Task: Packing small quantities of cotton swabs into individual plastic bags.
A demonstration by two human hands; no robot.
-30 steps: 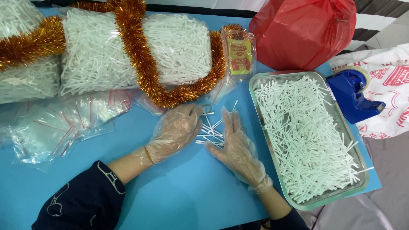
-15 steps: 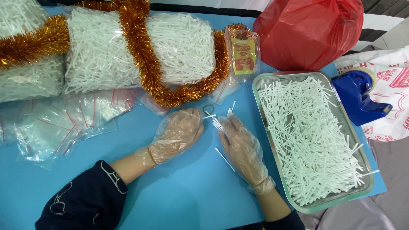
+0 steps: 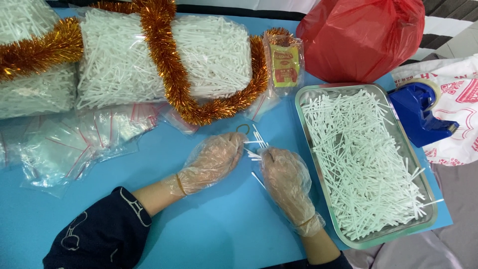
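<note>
Centre of frame: my right hand (image 3: pixel 285 175) has its fingers closed around a small bundle of white sticks (image 3: pixel 255 149). My left hand (image 3: pixel 213 160) is curled at the bundle's ends, gripping nothing I can confirm. Bundle's long axis runs upper left to lower right. One stray stick (image 3: pixel 257 180) lies on the counter (image 3: pixel 219 224). Tray (image 3: pixel 304 94), right, remains heaped; most work is outstanding.

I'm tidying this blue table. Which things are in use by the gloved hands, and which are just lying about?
In use:
- left hand and right hand, in clear plastic gloves
- small bunch of thin white plastic sticks gathered between them
- small rubber band beside the fingertips
- metal tray of the same sticks

Lying about:
- gold tinsel garland
- red plastic bag
- blue tape dispenser
</note>
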